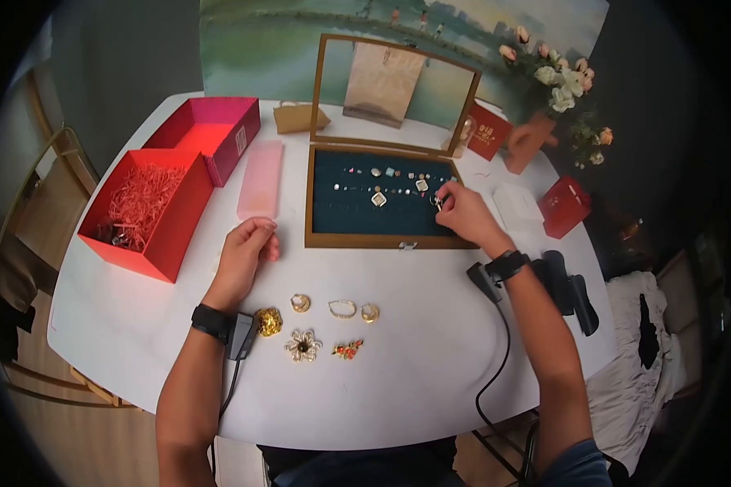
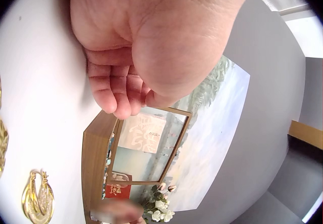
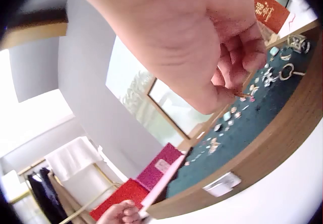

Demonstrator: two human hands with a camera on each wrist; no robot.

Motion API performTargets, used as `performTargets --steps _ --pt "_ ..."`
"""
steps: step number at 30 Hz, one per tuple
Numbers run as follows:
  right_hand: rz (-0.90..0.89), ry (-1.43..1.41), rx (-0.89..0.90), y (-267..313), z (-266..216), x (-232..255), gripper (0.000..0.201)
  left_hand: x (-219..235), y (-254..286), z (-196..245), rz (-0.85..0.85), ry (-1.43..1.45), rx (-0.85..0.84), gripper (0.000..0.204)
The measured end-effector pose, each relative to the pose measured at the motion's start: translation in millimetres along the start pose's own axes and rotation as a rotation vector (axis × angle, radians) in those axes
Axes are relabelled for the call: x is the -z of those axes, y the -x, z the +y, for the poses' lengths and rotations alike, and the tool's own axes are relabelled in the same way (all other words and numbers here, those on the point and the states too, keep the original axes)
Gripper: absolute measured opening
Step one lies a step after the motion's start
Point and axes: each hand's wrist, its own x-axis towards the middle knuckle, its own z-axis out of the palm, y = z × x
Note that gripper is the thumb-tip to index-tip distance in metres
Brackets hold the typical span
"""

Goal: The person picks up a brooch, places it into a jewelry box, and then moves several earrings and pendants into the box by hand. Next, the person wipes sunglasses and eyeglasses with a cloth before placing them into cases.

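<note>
My right hand (image 1: pixel 469 215) is over the right side of a wooden jewelry box (image 1: pixel 357 241), whose glass lid stands up. Thumb and fingertips pinch a small gold jewelry piece with a pink stone (image 3: pixel 244 96), partly hidden by the fingers. Rows of small rings and studs and two larger square pieces (image 1: pixel 378 199) sit on the dark lining (image 1: pixel 341 223). My left hand (image 1: pixel 244 250) rests on the table with loosely curled fingers, holding nothing, just below a pink translucent pouch (image 1: pixel 260 180).
Nearer me lie gold hoop earrings (image 1: pixel 300 303), a flower brooch (image 1: pixel 303 346), a red-orange brooch (image 1: pixel 348 350) and a crumpled gold piece (image 1: pixel 269 322). A red box (image 1: pixel 170 256) with shredded paper stands left. Right are a red box (image 1: pixel 564 208), white packets (image 1: pixel 518 208) and a flower vase (image 1: pixel 530 142).
</note>
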Motion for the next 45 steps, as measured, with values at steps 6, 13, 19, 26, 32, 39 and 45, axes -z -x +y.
performTargets --steps 6,13,19,26,32,39,45 --pt "-0.437 -0.28 0.014 64 -40 -14 0.021 0 -1 1 0.006 0.001 0.014 0.014" --pt "-0.316 0.235 0.339 144 -70 -43 0.019 0 -1 1 0.004 -0.025 0.009 0.015" --pt "-0.5 0.021 0.162 137 -77 -23 0.022 -2 1 3 0.008 -0.024 0.001 0.014" --pt "-0.041 0.385 0.012 32 13 12 0.019 -1 -1 -1 0.001 0.017 -0.009 0.012" --pt "-0.018 0.493 0.011 9 37 -13 0.022 -2 2 2 -0.011 0.027 -0.013 0.012" --pt "-0.122 -0.173 0.012 35 -9 20 0.008 -3 1 2 -0.001 0.029 0.001 0.012" --pt "-0.376 -0.077 0.105 110 -45 -10 0.012 -2 1 2 -0.004 0.012 0.018 0.01"
